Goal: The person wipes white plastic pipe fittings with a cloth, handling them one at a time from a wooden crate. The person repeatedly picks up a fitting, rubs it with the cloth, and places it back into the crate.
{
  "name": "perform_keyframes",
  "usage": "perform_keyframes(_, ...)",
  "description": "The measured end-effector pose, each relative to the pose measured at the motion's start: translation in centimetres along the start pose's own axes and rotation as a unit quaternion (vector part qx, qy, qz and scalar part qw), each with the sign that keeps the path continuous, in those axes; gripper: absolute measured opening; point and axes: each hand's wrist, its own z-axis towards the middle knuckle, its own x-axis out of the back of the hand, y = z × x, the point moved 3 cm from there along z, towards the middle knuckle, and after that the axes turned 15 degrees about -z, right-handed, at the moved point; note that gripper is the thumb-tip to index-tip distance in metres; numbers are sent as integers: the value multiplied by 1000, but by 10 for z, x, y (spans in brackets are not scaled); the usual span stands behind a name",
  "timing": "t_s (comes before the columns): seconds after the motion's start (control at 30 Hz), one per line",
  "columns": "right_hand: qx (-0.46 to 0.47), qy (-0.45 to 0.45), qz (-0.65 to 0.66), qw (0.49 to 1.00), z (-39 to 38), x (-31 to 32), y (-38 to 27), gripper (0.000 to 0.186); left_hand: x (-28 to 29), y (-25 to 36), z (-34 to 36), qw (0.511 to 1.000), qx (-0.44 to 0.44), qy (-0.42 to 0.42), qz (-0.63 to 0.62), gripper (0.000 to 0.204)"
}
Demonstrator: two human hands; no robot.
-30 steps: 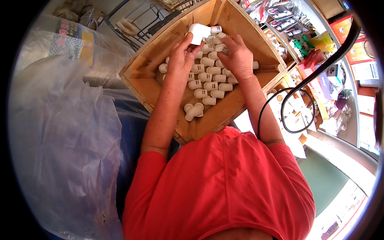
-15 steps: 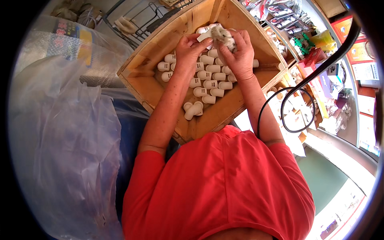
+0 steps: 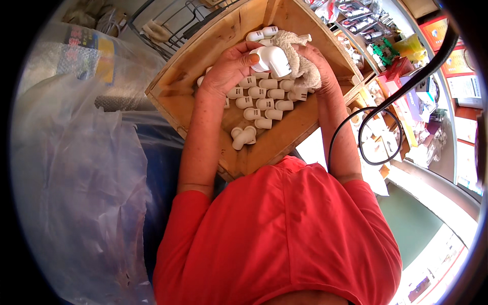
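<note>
My left hand (image 3: 227,67) is closed around one end of a white plastic pipe elbow (image 3: 274,62), held up over a wooden box (image 3: 185,84). Against the elbow's right side, my right hand (image 3: 319,66) grips a crumpled beige cloth (image 3: 303,63); the cloth hides some of its fingers. Below both hands, several more white pipe elbows (image 3: 265,104) lie in rows on the box's bottom. A white fitting with several openings (image 3: 244,137) sits apart from them in the near corner. Two elbows (image 3: 262,34) rest by the far wall, beyond the held one.
Plastic sheeting (image 3: 86,193) and wrapped rolls (image 3: 81,56) fill the left side. A wire rack (image 3: 175,25) stands behind the box. To the right are shelves of packaged goods (image 3: 401,76), with a black cable (image 3: 406,86) hanging in front.
The elbow in my left hand has come into plain view, turned and raised nearer. My right hand has shifted right with the cloth, which now hangs more spread out.
</note>
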Motion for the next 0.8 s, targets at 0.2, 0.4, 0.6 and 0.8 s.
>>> perform_keyframes(0.2, 10, 3, 17, 1000, 0, 4, 0, 33, -8, -22, 3, 993, 40, 20, -110, 45)
perform_keyframes(0.4, 29, 67, 19, 997, 10, 9, 14, 34, -11, -25, 8, 990, 52, 74, -113, 42)
perform_keyframes(0.6, -6, 123, -13, 992, 16, 14, 24, 38, -1, -29, 9, 991, 25, 122, -50, 36)
perform_keyframes(0.8, -16, 117, -1, 993, 12, 13, 19, 41, -10, -27, 9, 991, 40, 103, -72, 28)
